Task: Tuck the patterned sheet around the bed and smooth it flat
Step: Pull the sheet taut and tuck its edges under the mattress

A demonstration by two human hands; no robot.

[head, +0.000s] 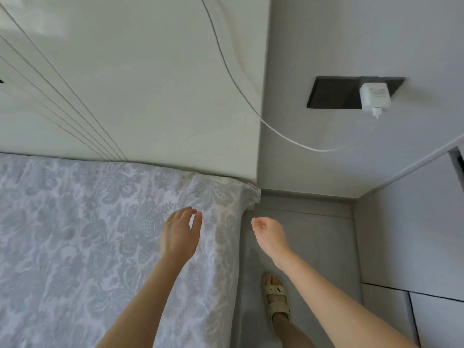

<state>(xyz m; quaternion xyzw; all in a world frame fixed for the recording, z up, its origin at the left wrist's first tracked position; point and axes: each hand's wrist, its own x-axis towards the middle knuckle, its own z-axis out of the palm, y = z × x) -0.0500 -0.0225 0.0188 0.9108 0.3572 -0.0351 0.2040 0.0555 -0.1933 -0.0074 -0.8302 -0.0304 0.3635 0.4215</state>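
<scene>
The patterned sheet (pixel 75 234), pale grey with a floral print, covers the bed across the lower left. It hangs down the bed's right side and bunches in small folds at the far right corner (pixel 247 194) by the headboard. My left hand (pixel 179 234) hovers over the sheet near the right edge, fingers loosely apart, holding nothing. My right hand (pixel 267 234) is off the bed, over the narrow floor gap, fingers curled in with nothing visible in them.
A cream padded headboard (pixel 138 84) rises behind the bed. On the grey wall a white charger (pixel 375 97) sits in a dark socket plate, its cable (pixel 251 109) draping across the headboard. My sandalled foot (pixel 276 300) stands in the floor gap beside grey cabinets (pixel 414 234).
</scene>
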